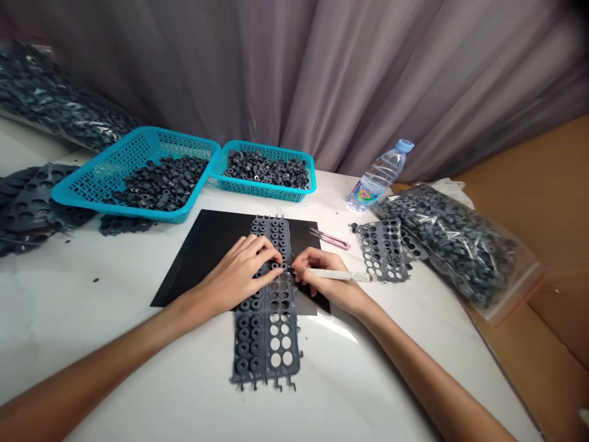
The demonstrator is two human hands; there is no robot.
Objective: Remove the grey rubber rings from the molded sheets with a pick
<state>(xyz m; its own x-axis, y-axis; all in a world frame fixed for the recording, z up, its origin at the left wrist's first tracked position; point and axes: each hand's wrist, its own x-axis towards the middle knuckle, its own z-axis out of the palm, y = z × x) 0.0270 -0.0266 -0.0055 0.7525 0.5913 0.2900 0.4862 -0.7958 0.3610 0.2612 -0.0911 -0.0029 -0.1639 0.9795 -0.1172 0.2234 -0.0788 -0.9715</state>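
A long dark grey moulded rubber sheet (pixel 251 325) lies lengthwise in front of me. Small ring-shaped parts fill many of its holes, while the lower right columns show bare holes. My left hand (pixel 242 270) rests across the sheet, fingers curled, with thumb and index finger closing at a ring near the right columns. My right hand (pixel 329 276) is closed around a pen-like tool with a white wrapped handle (pixel 354 275). Its tip is at the sheet's right edge, close to my left fingertips, and partly hidden by my right fingers. Under the sheet lies a black mat (pixel 193 258).
Two blue baskets (pixel 193 212) (pixel 262 191) hold loose grey parts. Pink-handled thread snips (pixel 331 238), an empty-holed sheet piece (pixel 381 252), a water bottle (pixel 375 178) and a filled plastic bag (pixel 460 245) stand right. More sheets (pixel 32 202) and another bag (pixel 59 92) lie left.
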